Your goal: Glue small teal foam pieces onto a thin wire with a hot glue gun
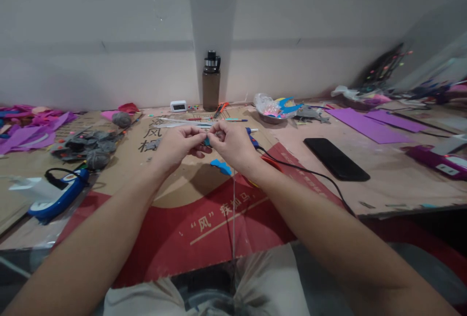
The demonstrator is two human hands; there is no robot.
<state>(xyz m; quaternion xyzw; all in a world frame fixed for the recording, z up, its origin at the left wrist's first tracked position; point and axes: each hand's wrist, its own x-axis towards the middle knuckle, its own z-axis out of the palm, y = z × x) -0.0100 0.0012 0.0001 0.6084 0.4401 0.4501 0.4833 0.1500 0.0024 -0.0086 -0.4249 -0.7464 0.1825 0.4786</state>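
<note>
Above the cardboard sheet (204, 184), my left hand (179, 145) and my right hand (235, 145) meet fingertip to fingertip. Both are closed in a pinch around a small teal-blue piece (207, 141), mostly covered by the fingers, so its kind does not show. Just below them, a flat bright blue cut-out (221, 166) lies on the cardboard. Under my right wrist, orange-red looped handles (272, 163) show in part. Beside my right hand is a blue tool (251, 136) with a pale tip and a black cord.
A brown bottle (211, 85) and a small white digital clock (178, 106) stand by the wall. A bowl of scraps (272, 118), a black phone (336, 159) and purple sheets (368, 125) are at right. Grey scraps (78, 145) and a blue power strip (60, 198) sit left.
</note>
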